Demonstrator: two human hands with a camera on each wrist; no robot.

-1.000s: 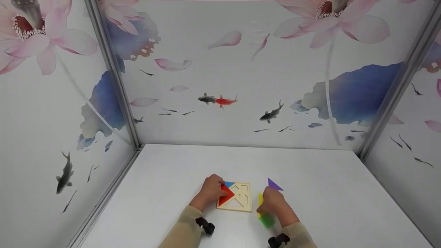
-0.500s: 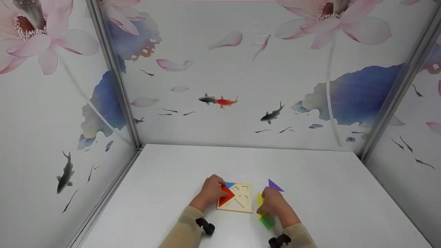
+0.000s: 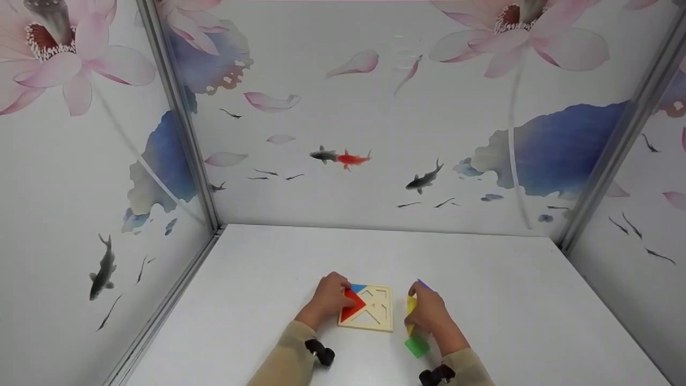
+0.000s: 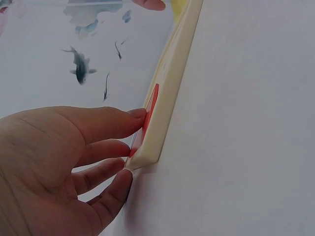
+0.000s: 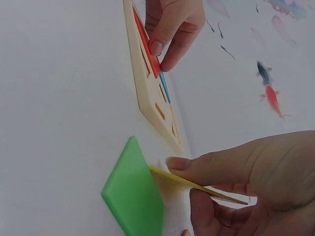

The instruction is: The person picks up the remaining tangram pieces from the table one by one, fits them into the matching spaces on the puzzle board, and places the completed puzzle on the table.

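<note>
My left hand (image 3: 328, 294) grips the left side of a square wooden tangram board (image 3: 381, 325). Its thumb presses on a large red triangle (image 3: 351, 312) lying in the board, and its other fingers are at the board's edge. A blue piece (image 3: 358, 288) sits in the board's far left corner; the other recesses show bare wood. To the right of the board, my right hand (image 3: 430, 311) pinches a yellow tangram piece (image 5: 172, 179) between thumb and fingers, tilted off the table. Close by lies a green tangram piece (image 3: 417, 346). A purple triangle (image 3: 423, 283) is mostly hidden behind the right hand.
Everything rests on a white table (image 3: 268, 257). White panels (image 3: 348, 203) printed with lotus flowers and fish enclose it at the back and both sides, with grey metal posts (image 3: 187, 139) at the corners. Each wrist wears a black camera mount (image 3: 320, 352).
My right hand has lifted and shifted slightly right with the yellow piece, away from the green piece, and now covers most of the purple triangle. The left hand and board stay in place.
</note>
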